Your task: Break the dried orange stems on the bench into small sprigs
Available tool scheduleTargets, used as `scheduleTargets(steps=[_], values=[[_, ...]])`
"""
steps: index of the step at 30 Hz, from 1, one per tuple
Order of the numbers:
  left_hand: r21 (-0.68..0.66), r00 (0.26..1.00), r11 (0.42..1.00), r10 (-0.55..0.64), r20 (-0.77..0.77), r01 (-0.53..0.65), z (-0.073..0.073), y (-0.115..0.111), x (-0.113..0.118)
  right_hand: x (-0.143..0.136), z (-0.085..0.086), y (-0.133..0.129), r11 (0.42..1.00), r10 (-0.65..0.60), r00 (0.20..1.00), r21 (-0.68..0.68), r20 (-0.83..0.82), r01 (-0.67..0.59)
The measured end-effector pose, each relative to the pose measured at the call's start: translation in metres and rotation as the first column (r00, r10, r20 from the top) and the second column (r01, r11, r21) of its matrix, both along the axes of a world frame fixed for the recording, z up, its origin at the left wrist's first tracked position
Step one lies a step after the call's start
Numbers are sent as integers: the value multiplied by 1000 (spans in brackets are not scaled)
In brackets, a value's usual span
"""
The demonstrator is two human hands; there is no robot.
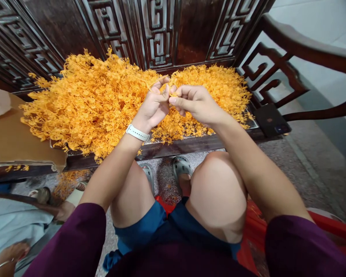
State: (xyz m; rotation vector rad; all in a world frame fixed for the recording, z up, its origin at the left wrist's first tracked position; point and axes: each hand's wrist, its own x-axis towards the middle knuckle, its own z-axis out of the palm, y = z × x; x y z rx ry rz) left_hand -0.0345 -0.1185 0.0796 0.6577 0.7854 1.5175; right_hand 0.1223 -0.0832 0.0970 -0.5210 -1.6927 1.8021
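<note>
My left hand (pixel 155 104), with a pale watch band (pixel 137 133) at the wrist, is closed in a pinch on a thin orange artificial flower sprig (pixel 150 85). Facing it, my right hand (pixel 196 103) pinches an orange part at the sprig's end, with thumb and forefinger close to my left fingertips. Fingers hide most of the small piece between the hands. Both hands are raised over a large pile of orange plastic flower sprigs (pixel 95 104). A lower heap of orange flower heads (pixel 216 86) spreads behind and to the right of my right hand.
The piles lie on a dark carved wooden bench (pixel 190 144) with a tall back and curved armrest (pixel 311 44). A black phone (pixel 272 119) rests at its right end. Cardboard (pixel 23 134) covers the left end. Another person's hand (pixel 13 256) is at lower left. A red stool (pixel 249 246) is beneath me.
</note>
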Motion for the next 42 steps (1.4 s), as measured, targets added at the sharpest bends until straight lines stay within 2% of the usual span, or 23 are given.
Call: scheduleTargets(steps=[3,9,18,28,33,35,37,39,40,42], values=[[3,998,999,-52,19,52,2,-4,-4,5,2,0,996,78,997,-30,-30,-79],[3,991,992,-126,-45,126,-2,-7,-18,12,-4,2,976,185,983,119,-15,-182],[25,971,972,-232,-64,234,4,-15,-23,12,-8,2,954,299,952,48,-62,-296],[53,927,927,-373,26,371,16,-23,-14,15,-12,7,911,401,909,-54,-110,-408],[169,885,872,-465,-7,459,18,-25,-12,17,-14,3,886,450,881,-54,-144,-461],[183,886,871,-464,6,456,20,-26,-10,17,-11,0,860,497,844,-18,-204,-511],[178,912,908,-400,94,380,22,-29,-5,20,-4,-3,838,526,787,36,-321,-545],[143,934,951,-300,192,275,22,-31,5,26,4,-5,868,464,779,43,-422,-494],[115,937,961,-272,218,252,22,-31,10,29,8,-5,900,398,803,21,-443,-434],[63,930,959,-285,231,278,19,-31,22,36,14,-3,953,261,865,-27,-428,-301]])
